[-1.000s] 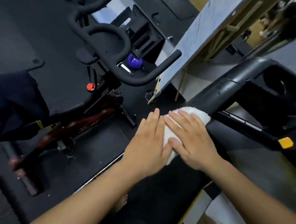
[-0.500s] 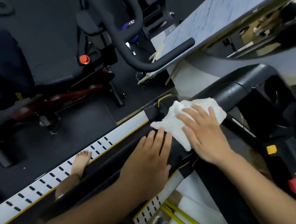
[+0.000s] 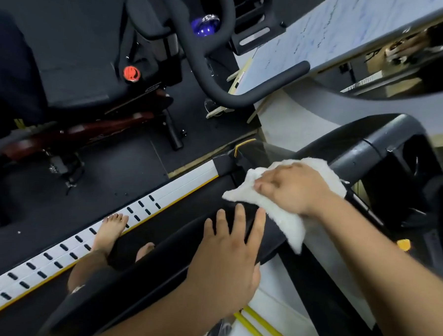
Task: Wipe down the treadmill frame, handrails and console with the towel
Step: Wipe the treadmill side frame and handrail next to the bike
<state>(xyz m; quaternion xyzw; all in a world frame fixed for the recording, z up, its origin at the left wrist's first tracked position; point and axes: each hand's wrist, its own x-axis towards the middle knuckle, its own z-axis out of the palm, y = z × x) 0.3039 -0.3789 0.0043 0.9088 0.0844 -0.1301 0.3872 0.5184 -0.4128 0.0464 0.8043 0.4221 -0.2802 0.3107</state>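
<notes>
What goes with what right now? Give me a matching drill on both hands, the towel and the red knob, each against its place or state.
Column one:
1. left hand
2. right hand
3. towel
4. red knob

Column two:
A. on the exercise bike beside the treadmill
B. flat on the black handrail, holding nothing
C. white, hanging over the handrail
D. gripping the towel

Pairs: 1-B, 2-D, 3-C, 4-A
</notes>
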